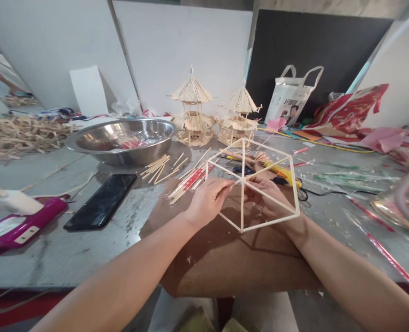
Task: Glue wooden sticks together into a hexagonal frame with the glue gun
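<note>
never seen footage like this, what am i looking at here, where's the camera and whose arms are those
There is no machine here. A person wears a camera on the head, looking forward and down, so the two bare arms coming in from the bottom are their own. The left hand pinches a spoke near the middle of a hexagon frame made of thin sticks, and the right hand appears to grip it from behind. They work over a brown sheet on a grey table. Around it lie loose sticks, a black phone, a steel bowl and a pink tool. Two small stick pagodas stand at the back.
</note>
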Available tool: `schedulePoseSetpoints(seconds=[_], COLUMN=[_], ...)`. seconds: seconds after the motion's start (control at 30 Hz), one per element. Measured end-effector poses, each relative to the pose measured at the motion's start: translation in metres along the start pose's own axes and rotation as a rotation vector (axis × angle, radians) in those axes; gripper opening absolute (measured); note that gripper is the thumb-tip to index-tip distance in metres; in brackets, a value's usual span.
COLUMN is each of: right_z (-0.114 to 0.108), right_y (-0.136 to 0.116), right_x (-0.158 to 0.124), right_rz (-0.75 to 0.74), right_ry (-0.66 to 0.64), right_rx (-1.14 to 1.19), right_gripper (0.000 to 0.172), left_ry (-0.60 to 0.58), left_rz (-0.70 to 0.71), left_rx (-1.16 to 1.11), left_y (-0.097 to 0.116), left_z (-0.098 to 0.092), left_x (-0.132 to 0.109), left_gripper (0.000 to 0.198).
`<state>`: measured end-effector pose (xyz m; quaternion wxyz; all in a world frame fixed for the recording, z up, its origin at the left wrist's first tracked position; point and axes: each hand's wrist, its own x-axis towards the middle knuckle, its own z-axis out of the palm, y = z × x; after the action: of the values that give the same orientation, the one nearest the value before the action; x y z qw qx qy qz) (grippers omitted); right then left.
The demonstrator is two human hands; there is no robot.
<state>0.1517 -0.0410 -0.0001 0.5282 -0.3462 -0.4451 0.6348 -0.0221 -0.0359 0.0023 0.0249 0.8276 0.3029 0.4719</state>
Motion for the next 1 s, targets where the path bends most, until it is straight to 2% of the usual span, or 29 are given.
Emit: schedulePoseSetpoints(seconds=[0.13,0.3,0.53,0.67,0.87,1.0], right_z=[0.004,0.001,0.005,0.002,-0.020,-0.040], right_y=[-0.005,-0.004,0.002,0.004,-0.006,-0.022], right_x=[-0.007,-0.008,-0.007,-0.002,0.011,0.015], right_rz=[0.068,0.030,-0.126,-0.122,-0.193,-0.393], right_ry=[-0.184,-0.244,-0.048,0.016,0.262,0.506], right_rx=[0.032,-0.043,-0.224,-0.179,0.029,0.048], right_gripper=[0.013,0.017,0.013,0.017,0.022,0.021], left_ry=[0.000,-0.023,-0.042,-0.040,-0.021,-0.022], left_rz=[0.022,0.035,0.010,0.014,0.002,0.019], left_rx=[0.025,0.029,0.054,0.061,0.083,0.148], left_y=[-0.001,-0.002,-0.003,-0.004,-0.010,-0.015], left_z=[0.000,0.001,0.001,0.002,0.001,-0.001], left_x=[0.000,0.000,0.000,-0.001,-0.001,0.000], left_gripper=[0.013,0.014,0.015,0.015,0.014,0.014])
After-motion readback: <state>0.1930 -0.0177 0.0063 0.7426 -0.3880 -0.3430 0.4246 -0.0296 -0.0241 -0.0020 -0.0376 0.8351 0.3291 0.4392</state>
